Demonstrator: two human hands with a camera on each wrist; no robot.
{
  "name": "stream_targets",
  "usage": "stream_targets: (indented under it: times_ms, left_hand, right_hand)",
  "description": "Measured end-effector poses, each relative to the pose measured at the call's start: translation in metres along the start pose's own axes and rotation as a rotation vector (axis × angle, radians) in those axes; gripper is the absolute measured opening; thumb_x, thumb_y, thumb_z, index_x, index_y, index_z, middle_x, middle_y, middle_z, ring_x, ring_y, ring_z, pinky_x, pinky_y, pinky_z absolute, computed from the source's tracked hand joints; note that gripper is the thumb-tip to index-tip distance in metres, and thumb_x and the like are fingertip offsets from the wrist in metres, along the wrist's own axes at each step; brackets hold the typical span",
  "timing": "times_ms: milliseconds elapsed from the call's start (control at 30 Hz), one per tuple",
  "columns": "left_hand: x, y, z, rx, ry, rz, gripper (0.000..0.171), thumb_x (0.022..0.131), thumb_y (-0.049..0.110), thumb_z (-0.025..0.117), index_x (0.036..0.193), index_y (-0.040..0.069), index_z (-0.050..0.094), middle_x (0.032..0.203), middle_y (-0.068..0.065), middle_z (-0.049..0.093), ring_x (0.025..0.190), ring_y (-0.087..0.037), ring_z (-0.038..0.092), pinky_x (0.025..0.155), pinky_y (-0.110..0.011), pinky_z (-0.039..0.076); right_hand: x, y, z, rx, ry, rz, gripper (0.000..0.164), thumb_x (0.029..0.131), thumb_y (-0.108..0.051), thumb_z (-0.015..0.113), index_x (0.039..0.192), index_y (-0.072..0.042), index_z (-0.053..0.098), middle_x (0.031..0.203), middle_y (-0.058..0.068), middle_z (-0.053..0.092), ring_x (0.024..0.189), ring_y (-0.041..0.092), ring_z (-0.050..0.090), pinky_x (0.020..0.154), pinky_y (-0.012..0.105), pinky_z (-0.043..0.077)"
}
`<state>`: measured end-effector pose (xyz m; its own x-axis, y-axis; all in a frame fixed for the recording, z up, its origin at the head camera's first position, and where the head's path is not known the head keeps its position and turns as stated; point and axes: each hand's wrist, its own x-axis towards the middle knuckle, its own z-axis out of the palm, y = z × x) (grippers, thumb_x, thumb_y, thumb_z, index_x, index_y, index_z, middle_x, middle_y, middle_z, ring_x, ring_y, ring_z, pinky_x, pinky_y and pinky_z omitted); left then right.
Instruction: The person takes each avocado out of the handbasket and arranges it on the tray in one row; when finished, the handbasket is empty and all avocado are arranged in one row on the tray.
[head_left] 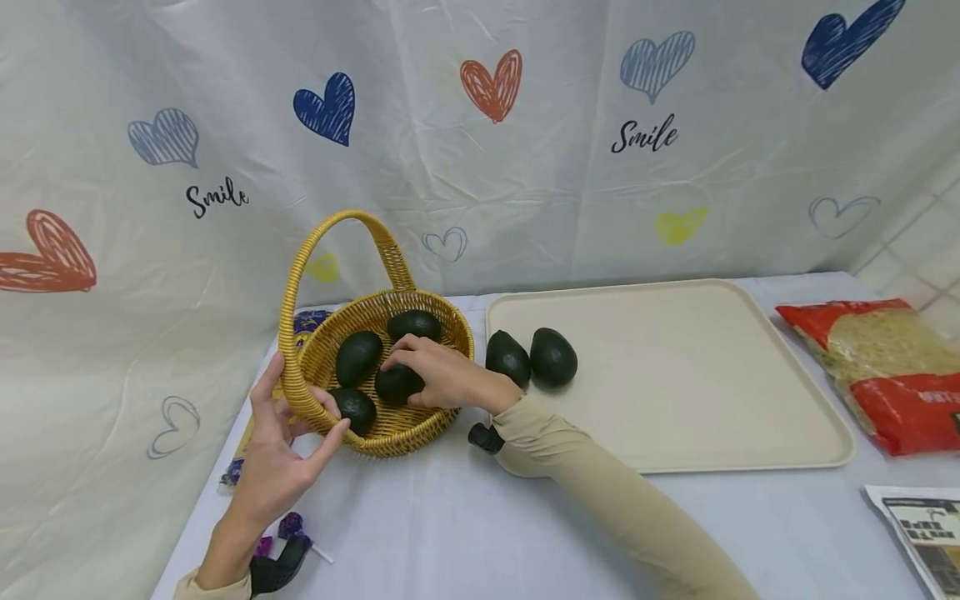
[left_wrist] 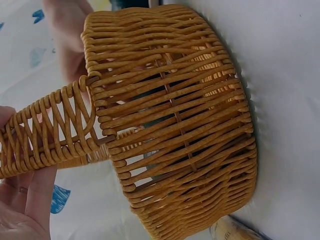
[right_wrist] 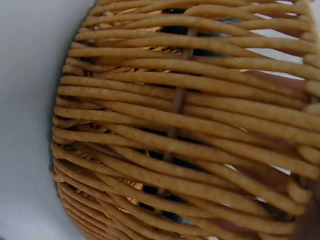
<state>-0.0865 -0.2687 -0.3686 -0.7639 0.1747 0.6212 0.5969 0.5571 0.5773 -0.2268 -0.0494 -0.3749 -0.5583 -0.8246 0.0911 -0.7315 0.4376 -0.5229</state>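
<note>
A woven wicker basket (head_left: 405,437) with a tall hooped handle (head_left: 292,308) stands at the left of the table. My left hand (head_left: 273,467) grips the lower part of that handle, which the left wrist view shows with fingers (left_wrist: 40,192) on both sides of it. Inside the basket, my right hand (head_left: 442,372) curls its fingers over a dark green avocado (head_left: 396,385). Other avocados lie around it: one at the back (head_left: 414,324), one at the left (head_left: 359,358) and one near the front (head_left: 356,410). In the right wrist view the basket's wall (right_wrist: 185,115) mostly hides the hand.
Right of the basket is a cream tray (head_left: 675,375) with two avocados (head_left: 553,357) at its left end. A red bag of pasta (head_left: 888,375) and a printed sheet (head_left: 922,533) lie farther right. Purple-wrapped lollipops (head_left: 291,525) are by my left wrist; a packet (head_left: 311,321) is partly behind the basket.
</note>
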Motion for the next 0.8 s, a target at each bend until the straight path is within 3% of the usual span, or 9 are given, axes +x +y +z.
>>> stream_targets:
  times_ms: [133, 433, 800]
  left_hand:
    - [0.001, -0.001, 0.0, -0.007, 0.001, 0.014, 0.125, 0.066, -0.031, 0.078, 0.162, -0.001, 0.003, 0.096, 0.0, 0.061, 0.086, -0.004, 0.061, 0.077, -0.013, 0.057]
    - [0.001, -0.004, -0.001, -0.059, 0.001, 0.033, 0.121, 0.067, -0.028, 0.079, 0.159, -0.004, 0.004, 0.097, 0.002, 0.061, 0.085, -0.005, 0.061, 0.075, -0.014, 0.057]
    - [-0.001, -0.004, 0.001, -0.016, -0.004, 0.016, 0.127, 0.063, -0.032, 0.078, 0.161, -0.002, 0.003, 0.098, 0.002, 0.061, 0.088, -0.004, 0.062, 0.076, -0.014, 0.057]
  right_hand:
    - [0.003, 0.0, 0.002, -0.069, -0.017, 0.013, 0.054, 0.094, -0.012, 0.08, 0.144, -0.014, 0.061, 0.144, 0.01, 0.052, 0.131, 0.027, 0.051, 0.109, 0.039, 0.048]
    - [0.005, -0.008, 0.005, -0.107, -0.076, 0.045, 0.053, 0.096, -0.022, 0.079, 0.144, -0.018, 0.06, 0.125, 0.01, 0.055, 0.11, 0.022, 0.058, 0.095, 0.034, 0.053]
    - [0.013, -0.017, 0.011, -0.175, -0.102, 0.113, 0.059, 0.093, -0.026, 0.082, 0.147, -0.021, 0.058, 0.129, 0.011, 0.059, 0.109, 0.022, 0.063, 0.087, 0.034, 0.058]
